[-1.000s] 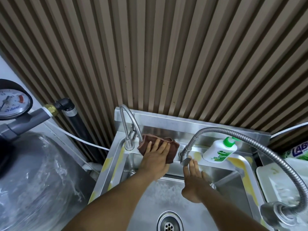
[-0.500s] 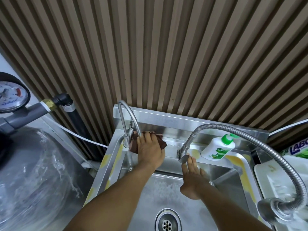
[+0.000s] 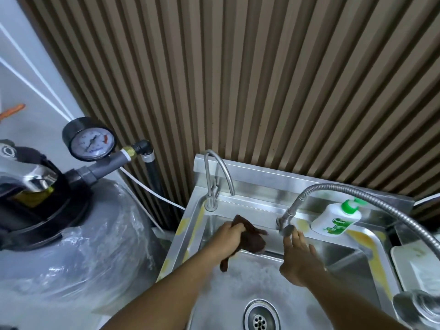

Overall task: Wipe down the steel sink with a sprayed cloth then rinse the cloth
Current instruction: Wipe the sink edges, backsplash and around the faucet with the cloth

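Observation:
My left hand (image 3: 228, 236) grips a dark brown cloth (image 3: 252, 239) against the back inner wall of the steel sink (image 3: 247, 203), just below the ledge. Part of the cloth hangs down below my wrist. My right hand (image 3: 297, 256) is held with straight fingers inside the basin, fingertips just under the nozzle (image 3: 287, 229) of the flexible hose tap. The basin floor looks wet and foamy around the drain (image 3: 260, 317).
A gooseneck tap (image 3: 214, 182) stands at the sink's back left. A white soap bottle with a green pump (image 3: 335, 220) sits on the back ledge. A flexible steel hose (image 3: 385, 206) arcs to the right. A wrapped tank with a pressure gauge (image 3: 90, 139) stands left.
My left hand has slid the cloth from the back ledge beside the gooseneck tap down onto the basin's back wall. My right hand stays under the hose nozzle. The view has swung left.

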Tool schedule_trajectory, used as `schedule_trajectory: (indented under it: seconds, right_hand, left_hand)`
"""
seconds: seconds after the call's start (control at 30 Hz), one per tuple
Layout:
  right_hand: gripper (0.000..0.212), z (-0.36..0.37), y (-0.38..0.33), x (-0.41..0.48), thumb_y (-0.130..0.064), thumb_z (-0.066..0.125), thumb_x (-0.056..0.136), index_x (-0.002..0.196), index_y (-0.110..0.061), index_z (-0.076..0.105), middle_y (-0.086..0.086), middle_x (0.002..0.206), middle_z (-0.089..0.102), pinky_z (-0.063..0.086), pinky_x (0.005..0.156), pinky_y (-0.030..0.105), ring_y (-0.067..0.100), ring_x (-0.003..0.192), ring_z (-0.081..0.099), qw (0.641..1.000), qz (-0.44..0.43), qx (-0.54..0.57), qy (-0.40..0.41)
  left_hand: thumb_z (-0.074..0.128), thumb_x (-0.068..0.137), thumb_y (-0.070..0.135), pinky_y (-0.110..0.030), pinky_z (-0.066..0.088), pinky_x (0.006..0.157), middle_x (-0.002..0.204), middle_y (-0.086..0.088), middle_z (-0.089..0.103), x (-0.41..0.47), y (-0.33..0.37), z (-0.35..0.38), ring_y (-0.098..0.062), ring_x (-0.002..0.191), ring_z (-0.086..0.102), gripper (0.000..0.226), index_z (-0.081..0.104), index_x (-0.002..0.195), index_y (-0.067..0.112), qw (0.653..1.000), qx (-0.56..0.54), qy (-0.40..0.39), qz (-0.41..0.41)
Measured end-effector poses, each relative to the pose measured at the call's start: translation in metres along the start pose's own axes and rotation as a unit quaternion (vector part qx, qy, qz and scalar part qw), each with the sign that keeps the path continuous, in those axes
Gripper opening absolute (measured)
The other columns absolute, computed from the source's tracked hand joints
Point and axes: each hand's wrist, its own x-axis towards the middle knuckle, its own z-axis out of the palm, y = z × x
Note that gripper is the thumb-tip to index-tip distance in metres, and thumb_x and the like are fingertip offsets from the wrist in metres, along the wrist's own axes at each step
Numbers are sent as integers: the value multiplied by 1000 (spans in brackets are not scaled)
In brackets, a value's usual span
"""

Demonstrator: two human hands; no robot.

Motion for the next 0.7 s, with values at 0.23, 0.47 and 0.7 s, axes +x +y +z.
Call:
schedule_trajectory:
  seconds: [0.23,0.47,0.7]
  right_hand:
    - [77,29,-52,-19,-28,43,93,159,-6,11,15,166,11,12,124,39,30,154,9,994,-51,29,89]
    - [85,-15,-93,35,-31,47,96,158,-7,-5,12,167,-7,3,125,39,29,154,-6,974,-167,2,152]
    - [115,-5,-94,72,-51,61,85,155,-12,-21,9,160,-34,-8,121,50,31,148,-29,988,-115,-70,76]
  left_hand:
    - [42,96,23,-31,52,63,87,-23,71,-32,-26,-55,-31,72,67,38,68,103,-4,876,-462,69,-122]
    - [59,80,35,-40,57,70,93,-17,74,-39,-13,-89,-34,81,70,39,68,105,7,874,-403,269,-49]
    - [53,97,26,-36,45,101,127,-10,64,5,18,-89,-31,120,58,38,60,132,12,917,-123,363,106]
